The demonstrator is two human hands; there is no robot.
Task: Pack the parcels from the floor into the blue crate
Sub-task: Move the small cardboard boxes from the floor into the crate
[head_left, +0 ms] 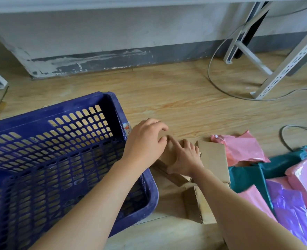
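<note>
One view only is given (wide-angle, head-worn): the floor (176, 98) and blue crate (59, 110) are looked down upon, forward, from near.

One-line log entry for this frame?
phase: pick | left hand: grips cardboard box | right hand: holds same box | blue crate: no parcels visible
</note>
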